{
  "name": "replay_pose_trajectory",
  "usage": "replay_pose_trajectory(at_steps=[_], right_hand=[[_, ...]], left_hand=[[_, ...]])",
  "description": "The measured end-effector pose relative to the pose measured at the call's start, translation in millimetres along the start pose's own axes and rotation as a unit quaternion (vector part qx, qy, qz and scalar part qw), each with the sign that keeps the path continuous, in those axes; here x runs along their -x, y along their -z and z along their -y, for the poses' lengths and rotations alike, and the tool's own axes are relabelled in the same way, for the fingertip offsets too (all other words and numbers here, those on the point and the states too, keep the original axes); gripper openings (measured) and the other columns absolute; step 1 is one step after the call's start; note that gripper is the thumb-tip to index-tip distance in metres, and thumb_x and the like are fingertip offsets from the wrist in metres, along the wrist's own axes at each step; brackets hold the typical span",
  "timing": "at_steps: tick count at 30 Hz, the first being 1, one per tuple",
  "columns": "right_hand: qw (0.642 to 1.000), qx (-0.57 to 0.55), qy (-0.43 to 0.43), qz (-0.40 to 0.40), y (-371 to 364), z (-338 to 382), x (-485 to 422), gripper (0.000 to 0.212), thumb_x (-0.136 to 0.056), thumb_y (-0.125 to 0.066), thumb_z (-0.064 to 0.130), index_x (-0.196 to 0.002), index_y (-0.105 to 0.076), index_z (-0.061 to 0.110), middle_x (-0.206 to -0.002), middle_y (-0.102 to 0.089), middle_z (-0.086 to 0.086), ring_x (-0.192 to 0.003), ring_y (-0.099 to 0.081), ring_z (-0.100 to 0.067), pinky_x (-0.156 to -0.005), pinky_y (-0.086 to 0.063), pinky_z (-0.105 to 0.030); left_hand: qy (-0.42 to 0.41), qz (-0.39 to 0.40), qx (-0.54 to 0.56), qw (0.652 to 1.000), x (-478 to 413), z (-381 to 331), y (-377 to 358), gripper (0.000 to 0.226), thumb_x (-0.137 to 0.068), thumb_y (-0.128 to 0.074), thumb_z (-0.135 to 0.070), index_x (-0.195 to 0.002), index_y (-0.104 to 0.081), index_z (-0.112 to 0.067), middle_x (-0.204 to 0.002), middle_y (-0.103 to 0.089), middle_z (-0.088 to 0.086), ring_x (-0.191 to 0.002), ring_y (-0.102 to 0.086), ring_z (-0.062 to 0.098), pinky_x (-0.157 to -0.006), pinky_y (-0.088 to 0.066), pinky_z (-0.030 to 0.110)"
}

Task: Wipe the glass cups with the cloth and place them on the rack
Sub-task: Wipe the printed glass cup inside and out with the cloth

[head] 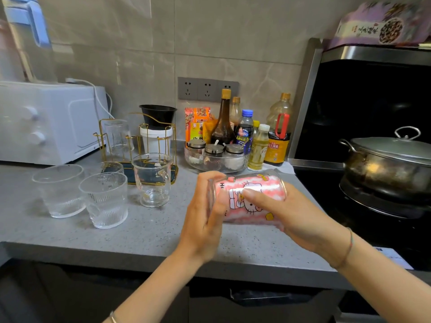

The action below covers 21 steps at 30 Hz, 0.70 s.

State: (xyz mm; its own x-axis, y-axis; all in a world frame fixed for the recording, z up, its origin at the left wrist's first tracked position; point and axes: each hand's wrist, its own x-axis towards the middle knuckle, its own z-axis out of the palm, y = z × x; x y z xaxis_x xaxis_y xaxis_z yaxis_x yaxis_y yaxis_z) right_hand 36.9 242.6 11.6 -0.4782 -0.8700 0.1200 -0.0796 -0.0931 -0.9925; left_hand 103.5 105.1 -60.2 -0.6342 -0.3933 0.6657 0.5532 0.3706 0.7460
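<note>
Closest to the camera, both hands are on 1 cup: the kitty cup point(254, 207), a clear glass with a cartoon cat print, held on its side just above the front part of the bench point(144, 231). The left grip point(205, 220) is curled round the base end, fingers wrapped over the top. The right grip point(291, 215) clamps the mouth end, with the thumb lying across the print. A pink and white cloth point(270, 184) is stuffed inside the cup and fills most of it.

Off to the left there are 3 ribbed glasses standing upright on the bench: the front glass point(105, 201), the left glass point(59, 190) just beside it, and a back glass point(112, 167) half hidden behind those 2. Right of them is a clear mug point(152, 180) with a handle, also upright.

Behind the mug sits the gold wire rack point(161, 136) on a dark tray, with 1 upturned glass point(119, 138) hung on it. A white tub point(156, 141) with a black cup point(158, 115) on top is at the rack too, can't tell if it's in or behind it.

Further back, a glass bowl point(217, 165) of spice jars and a bunch of sauce bottles point(277, 136) are against the wall, a white oven point(46, 122) is far left, and a lidded pot point(391, 159) sits on the stove far right.
</note>
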Motion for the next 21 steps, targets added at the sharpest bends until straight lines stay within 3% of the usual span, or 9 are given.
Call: replay_pose_trajectory(at_steps=[3, 5, 8, 10, 12, 14, 16, 18, 21], right_hand=[[0.987, 0.14, 0.071, -0.025, 1.3, -4.9, -0.2, 0.022, -0.076, -0.066, 0.021, -0.097, -0.07, 0.014, -0.087, -0.076, 0.002, -0.077, -0.071, -0.008, -0.07, -0.052, -0.016], [0.966, 0.239, 0.098, -0.016, -0.1, -8.4, 0.7, 0.017, -0.076, -0.067, 0.025, -0.09, -0.072, 0.016, -0.065, -0.071, 0.001, -0.054, -0.057, 0.001, -0.056, -0.042, -0.009], [0.956, 0.269, 0.115, -0.017, -0.7, -14.4, -0.4, 0.018, -0.076, -0.069, 0.023, -0.093, -0.072, 0.016, -0.071, -0.073, 0.004, -0.058, -0.061, 0.002, -0.057, -0.043, -0.008], [0.967, 0.229, 0.109, -0.013, -1.6, -14.9, -1.7, 0.02, -0.076, -0.07, 0.018, -0.095, -0.072, 0.017, -0.081, -0.075, 0.011, -0.072, -0.068, 0.001, -0.063, -0.048, -0.009], [0.976, 0.192, 0.107, 0.002, -4.9, -14.7, -2.4, 0.022, -0.075, -0.069, 0.017, -0.097, -0.073, 0.017, -0.089, -0.075, 0.009, -0.083, -0.071, -0.004, -0.07, -0.051, -0.013], [0.988, 0.12, 0.092, -0.005, -7.7, -13.4, -1.9, 0.018, -0.073, -0.068, 0.016, -0.087, -0.077, 0.025, -0.088, -0.076, 0.008, -0.085, -0.071, -0.006, -0.072, -0.052, -0.014], [0.997, 0.051, 0.058, -0.025, -7.2, -11.8, -1.2, 0.012, -0.076, -0.072, 0.016, -0.085, -0.078, 0.02, -0.088, -0.076, -0.002, -0.084, -0.072, -0.013, -0.073, -0.055, -0.02], [1.0, -0.004, 0.018, -0.024, -5.3, -7.9, -0.6, 0.022, -0.078, -0.072, 0.021, -0.097, -0.074, 0.01, -0.094, -0.074, -0.012, -0.087, -0.072, -0.023, -0.078, -0.058, -0.03], [0.999, -0.027, -0.035, -0.028, -0.4, 0.6, 0.5, 0.031, -0.069, -0.066, 0.026, -0.093, -0.073, 0.009, -0.095, -0.074, -0.014, -0.085, -0.072, -0.024, -0.08, -0.058, -0.033]], left_hand=[[0.185, -0.019, 0.061, 0.981, -7.7, -12.8, -2.3, 0.044, -0.095, -0.034, -0.052, -0.112, -0.05, -0.015, -0.07, -0.056, 0.001, -0.047, -0.05, 0.008, -0.035, -0.035, 0.017], [0.319, -0.013, 0.12, 0.94, -12.5, -15.8, 0.1, 0.057, -0.097, -0.029, -0.055, -0.108, -0.056, -0.007, -0.057, -0.05, 0.001, -0.039, -0.037, 0.008, -0.034, -0.024, 0.015], [0.365, 0.001, 0.131, 0.922, -13.4, -21.4, 2.1, 0.06, -0.096, -0.026, -0.058, -0.088, -0.061, -0.01, -0.055, -0.047, 0.002, -0.04, -0.032, 0.008, -0.035, -0.02, 0.014], [0.348, -0.027, 0.115, 0.93, -12.2, -18.4, -0.1, 0.062, -0.096, -0.028, -0.057, -0.086, -0.061, -0.005, -0.053, -0.048, 0.001, -0.038, -0.031, 0.008, -0.035, -0.018, 0.014], [0.292, -0.058, 0.089, 0.951, -9.5, -13.5, -1.1, 0.061, -0.097, -0.032, -0.055, -0.099, -0.057, 0.001, -0.058, -0.049, 0.002, -0.04, -0.035, 0.009, -0.034, -0.022, 0.016], [0.173, -0.071, 0.044, 0.981, -5.9, -8.9, -0.6, 0.05, -0.092, -0.04, -0.057, -0.094, -0.053, -0.009, -0.064, -0.05, -0.003, -0.052, -0.044, 0.01, -0.042, -0.035, 0.018], [0.051, -0.049, -0.018, 0.997, -2.6, -6.6, 1.5, 0.044, -0.086, -0.039, -0.062, -0.093, -0.05, -0.02, -0.073, -0.058, -0.005, -0.066, -0.056, 0.011, -0.057, -0.048, 0.03], [-0.031, -0.032, -0.095, 0.995, 0.0, -5.4, 5.8, 0.052, -0.086, -0.036, -0.069, -0.103, -0.049, -0.022, -0.089, -0.064, -0.008, -0.081, -0.064, 0.008, -0.067, -0.052, 0.027], [-0.096, -0.024, -0.165, 0.981, 0.8, -2.4, 10.6, 0.056, -0.085, -0.031, -0.076, -0.111, -0.045, -0.029, -0.098, -0.061, -0.012, -0.088, -0.063, 0.006, -0.067, -0.051, 0.02]])
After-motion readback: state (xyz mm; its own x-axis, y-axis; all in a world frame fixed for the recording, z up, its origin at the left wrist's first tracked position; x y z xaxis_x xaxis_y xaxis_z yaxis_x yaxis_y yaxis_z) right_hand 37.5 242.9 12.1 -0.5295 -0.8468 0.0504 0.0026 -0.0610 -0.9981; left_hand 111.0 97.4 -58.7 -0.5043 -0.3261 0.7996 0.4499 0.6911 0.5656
